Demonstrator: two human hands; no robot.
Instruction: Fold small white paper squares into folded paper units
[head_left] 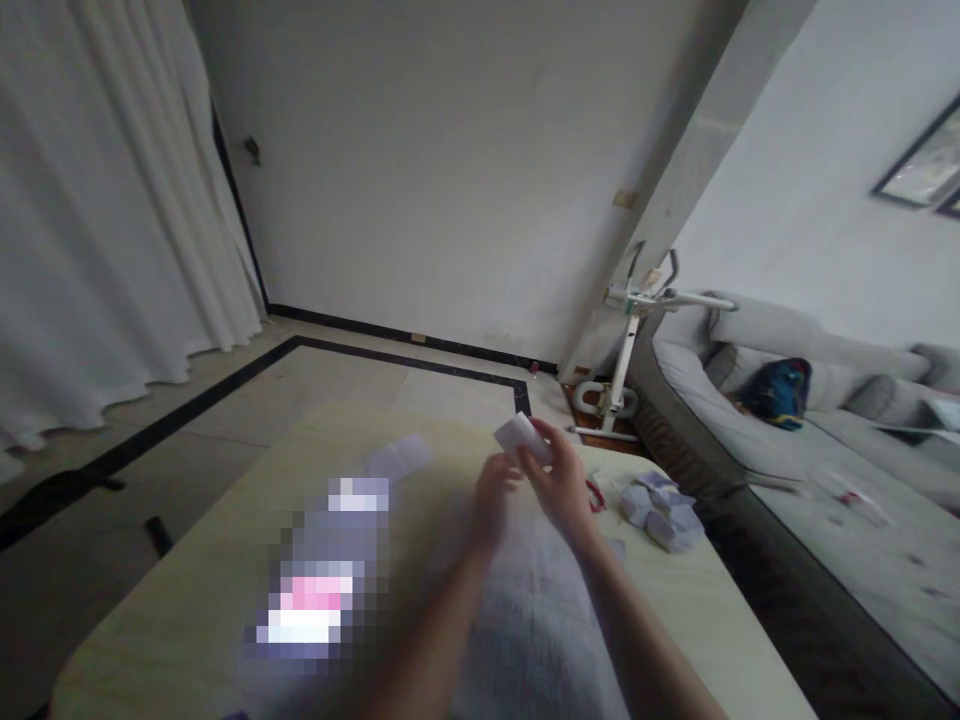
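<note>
My right hand (559,485) is raised over the pale yellow table (187,600) and pinches a small white folded piece (517,434), paper or cloth, between thumb and fingers. My left hand (491,500) is just left of it, fingers curled and blurred, close to the white piece; whether it touches the piece is unclear. Beneath both forearms lies a white-grey towel-like cloth (525,620).
A pixelated patch (322,570) covers part of the table on the left. Crumpled pale cloths (664,508) and something red (596,493) lie at the table's right. A grey sofa (787,400) with a blue bag (780,392), a white stand (626,350) and curtains (97,220) surround the table.
</note>
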